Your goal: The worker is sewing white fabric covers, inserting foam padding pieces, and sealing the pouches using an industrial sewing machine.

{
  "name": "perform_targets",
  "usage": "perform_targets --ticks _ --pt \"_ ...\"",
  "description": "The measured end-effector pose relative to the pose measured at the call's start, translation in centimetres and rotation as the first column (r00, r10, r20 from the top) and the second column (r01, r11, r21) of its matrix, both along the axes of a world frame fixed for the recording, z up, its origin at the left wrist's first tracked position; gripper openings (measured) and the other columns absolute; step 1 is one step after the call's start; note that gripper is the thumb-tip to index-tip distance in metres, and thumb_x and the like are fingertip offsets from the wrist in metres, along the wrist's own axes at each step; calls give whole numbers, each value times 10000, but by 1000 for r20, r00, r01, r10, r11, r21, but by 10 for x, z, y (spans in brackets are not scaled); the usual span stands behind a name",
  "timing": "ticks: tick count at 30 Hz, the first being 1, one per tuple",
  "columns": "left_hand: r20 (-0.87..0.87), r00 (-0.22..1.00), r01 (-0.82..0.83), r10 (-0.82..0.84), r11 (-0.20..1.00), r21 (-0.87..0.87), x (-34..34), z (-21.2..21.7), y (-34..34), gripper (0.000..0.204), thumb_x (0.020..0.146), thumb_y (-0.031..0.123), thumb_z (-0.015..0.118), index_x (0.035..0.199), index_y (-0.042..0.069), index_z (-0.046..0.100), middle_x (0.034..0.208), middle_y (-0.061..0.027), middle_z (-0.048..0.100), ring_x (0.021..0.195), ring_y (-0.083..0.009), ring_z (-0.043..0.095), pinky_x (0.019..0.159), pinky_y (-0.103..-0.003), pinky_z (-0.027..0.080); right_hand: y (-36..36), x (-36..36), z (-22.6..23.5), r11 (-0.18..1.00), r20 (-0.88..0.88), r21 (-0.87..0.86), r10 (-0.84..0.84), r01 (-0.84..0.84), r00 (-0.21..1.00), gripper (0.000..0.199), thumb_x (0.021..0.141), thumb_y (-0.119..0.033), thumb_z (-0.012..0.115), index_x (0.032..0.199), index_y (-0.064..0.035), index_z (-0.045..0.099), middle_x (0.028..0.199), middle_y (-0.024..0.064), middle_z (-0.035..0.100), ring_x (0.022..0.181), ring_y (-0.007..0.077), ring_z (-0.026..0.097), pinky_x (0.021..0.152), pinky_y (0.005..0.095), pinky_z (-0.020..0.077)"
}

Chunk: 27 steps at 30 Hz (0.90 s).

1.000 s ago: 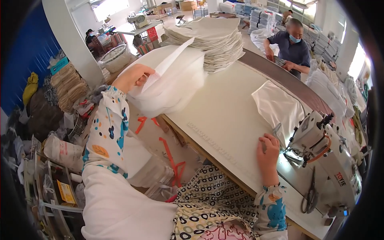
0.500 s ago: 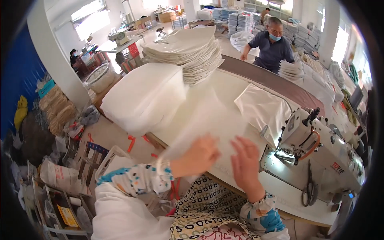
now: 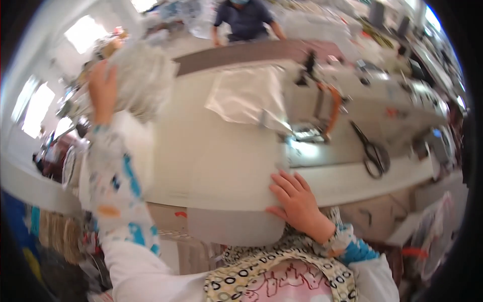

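My left hand [image 3: 103,93] is stretched far out to the left, its fingers extended against the near side of a tall pile of cream fabric pieces [image 3: 146,83]; both are blurred by motion. Below that pile stands a white block of stacked soft sheets [image 3: 133,151], partly hidden by my left sleeve. A thin translucent white sheet [image 3: 236,224] lies on the table in front of me, its rounded end hanging over the near edge. My right hand [image 3: 300,206] rests flat, fingers spread, at the right edge of this sheet.
A shiny cream cloth [image 3: 246,95] lies on the table [image 3: 176,131] beside the lit needle area of a sewing machine [image 3: 372,108]. Black scissors [image 3: 372,153] lie on the machine bed. Across the table stands a person in a dark shirt [image 3: 244,22].
My view has swung to the right. My left hand has gone from the middle out to the fabric pile. The thin sheet now lies flat, and my right hand has settled at its edge.
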<state>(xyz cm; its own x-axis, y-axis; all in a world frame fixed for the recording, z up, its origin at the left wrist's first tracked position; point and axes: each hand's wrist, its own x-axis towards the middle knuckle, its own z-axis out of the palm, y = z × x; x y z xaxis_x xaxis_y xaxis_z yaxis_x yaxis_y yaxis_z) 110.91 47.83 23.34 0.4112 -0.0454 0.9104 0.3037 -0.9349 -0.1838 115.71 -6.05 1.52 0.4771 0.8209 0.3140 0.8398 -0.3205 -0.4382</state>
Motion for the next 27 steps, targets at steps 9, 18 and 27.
perform_targets --ticks 9,18,27 --pt "-706 226 194 -671 741 -643 -93 -127 -351 162 881 192 685 949 50 644 1441 -242 574 1336 -479 508 1154 -613 318 -26 -4 -10 999 63 30 13 -15 998 483 822 -240 744 1273 -93 652 1399 79 605 1383 293 509 1212 521 318" --pt "-469 561 433 -682 725 -536 28 -140 -339 226 942 214 689 1037 15 641 1124 -180 689 1079 -389 622 979 -465 470 -34 -9 -15 1000 110 22 11 -13 994 419 769 -204 742 1179 -121 714 1333 90 637 1355 300 533 1235 531 286" --pt "-528 434 212 -730 653 -727 65 -195 -334 174 928 152 689 896 6 600 830 -144 641 791 -340 629 694 -428 479 -31 -10 -12 996 77 85 -17 10 997 454 801 -179 724 1238 -72 662 1347 96 631 1370 267 524 1215 504 311"
